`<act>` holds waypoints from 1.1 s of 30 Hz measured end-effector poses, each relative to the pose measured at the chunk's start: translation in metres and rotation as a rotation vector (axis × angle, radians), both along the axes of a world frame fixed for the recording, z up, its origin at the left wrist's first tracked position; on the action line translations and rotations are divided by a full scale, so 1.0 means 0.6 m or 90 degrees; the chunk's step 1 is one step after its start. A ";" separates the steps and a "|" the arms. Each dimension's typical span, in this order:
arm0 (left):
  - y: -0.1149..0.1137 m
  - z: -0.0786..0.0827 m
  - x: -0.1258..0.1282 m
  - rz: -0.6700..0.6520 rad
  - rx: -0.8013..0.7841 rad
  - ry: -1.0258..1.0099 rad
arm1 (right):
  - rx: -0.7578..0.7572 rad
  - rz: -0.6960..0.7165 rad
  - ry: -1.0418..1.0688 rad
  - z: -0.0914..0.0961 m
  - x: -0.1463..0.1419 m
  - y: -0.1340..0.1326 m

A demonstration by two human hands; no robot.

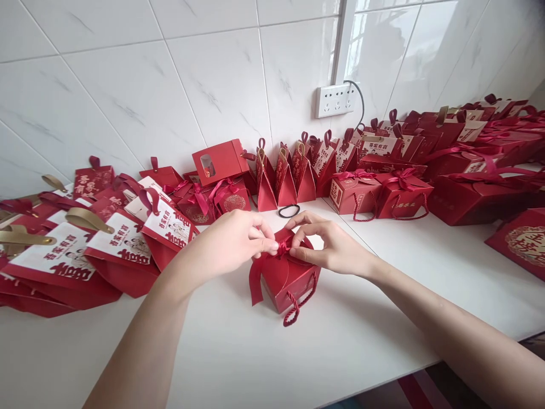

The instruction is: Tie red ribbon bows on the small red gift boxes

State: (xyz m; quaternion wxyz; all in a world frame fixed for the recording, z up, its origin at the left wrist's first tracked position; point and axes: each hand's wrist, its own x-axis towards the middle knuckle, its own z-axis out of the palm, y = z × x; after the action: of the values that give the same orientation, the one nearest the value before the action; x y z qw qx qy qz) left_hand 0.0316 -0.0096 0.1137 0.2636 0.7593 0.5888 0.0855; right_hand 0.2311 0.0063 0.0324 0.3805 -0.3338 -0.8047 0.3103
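A red gift box (292, 278) stands on the white table in front of me, with a twisted red cord handle (293, 309) hanging on its near side. A red ribbon (283, 248) is knotted in a small bow on its lid, and one loose tail drapes down the left side. My left hand (238, 241) pinches the ribbon from the left between thumb and fingers. From the right, my right hand (327, 244) pinches the other side of the bow, its fingers curled over the lid.
Red boxes with loop handles (123, 238) crowd the left. Upright triangular boxes (285, 176) and bow-tied boxes (402, 193) line the wall, with more piled at the right. A black ring-shaped band (289, 211) lies behind the box. A power socket (336, 100) is on the tiled wall (213, 79).
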 end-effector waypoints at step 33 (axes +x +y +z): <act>-0.015 -0.006 -0.004 -0.060 0.012 0.147 | 0.032 0.005 -0.102 0.011 0.017 0.004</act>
State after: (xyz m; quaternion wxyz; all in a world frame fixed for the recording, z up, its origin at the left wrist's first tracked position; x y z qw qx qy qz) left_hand 0.0292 -0.0188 0.1100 0.1909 0.7934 0.5779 -0.0096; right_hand 0.2414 0.0090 0.0390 0.3219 -0.3449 -0.8412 0.2642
